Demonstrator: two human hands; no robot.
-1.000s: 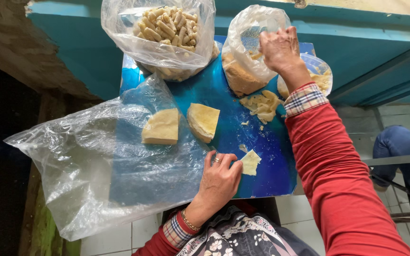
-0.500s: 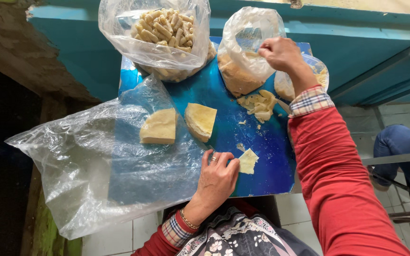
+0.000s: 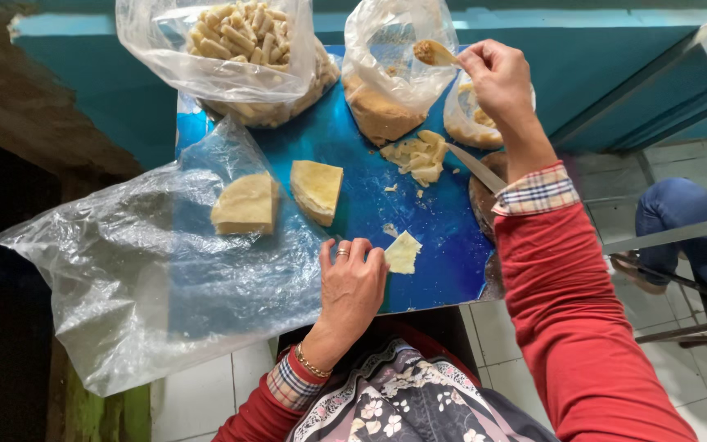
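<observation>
Near the lower middle of the frame the left hand (image 3: 352, 286) lies flat, palm down, on the shiny blue board (image 3: 443, 237), fingers relaxed and clasping nothing; its fingertips touch the edge of a small pale yellow triangular dough sheet (image 3: 403, 252) lying just to its right on the board. In the upper right of the frame the right hand (image 3: 497, 78) is raised above the board, pinching the handle of a small spoon (image 3: 434, 53) heaped with brown filling, the bowl of the spoon hanging over the mouth of a clear plastic bag of brown filling (image 3: 386, 82). Just right of that bag, partly behind the wrist, sits a small clear bag of yellowish pieces (image 3: 468, 123). In the upper left stands a clear plastic bag full of pale rolled pastries (image 3: 239, 49). At centre lie two pale yellow stacks of dough sheets (image 3: 317, 190), one resting on a large crumpled clear plastic sheet (image 3: 124, 286) that spreads to the lower left. A loose pile of crumpled dough (image 3: 417, 155) lies near the upper centre, with a knife blade (image 3: 476, 168) just beside it.
</observation>
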